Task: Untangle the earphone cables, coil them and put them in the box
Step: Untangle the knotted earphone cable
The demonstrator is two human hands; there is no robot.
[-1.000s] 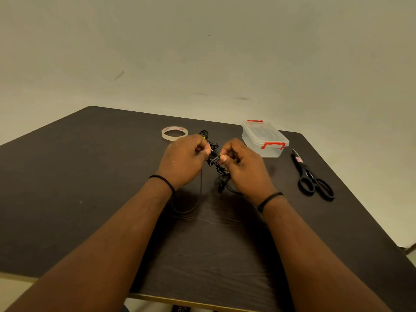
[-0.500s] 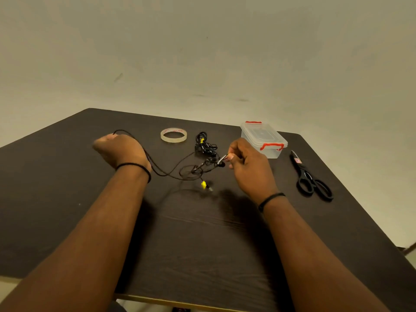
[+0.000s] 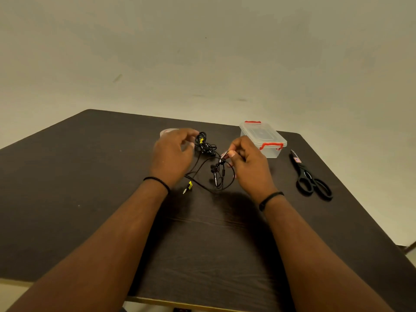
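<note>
Earphone cables (image 3: 203, 170), thin black loops (right hand (image 3: 248, 167) grip pinching; left hand (image 3: 172, 156) unclear).

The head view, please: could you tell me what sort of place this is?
Probably a plain indoor work desk: a dark wooden table against a bare pale wall, with scissors and a clear box laid out.

From my feed, the left hand (image 3: 172, 157) is covering most of the tape roll (image 3: 165, 132), leaving only a pale sliver showing, and I cannot tell whether its blurred fingers are touching the tangled earphone cables (image 3: 206, 147). The right hand (image 3: 248, 164) is hiding whatever its fingertips are pinching. The frame edges are cutting off the surface (image 3: 67, 176) on the left and right.
</note>
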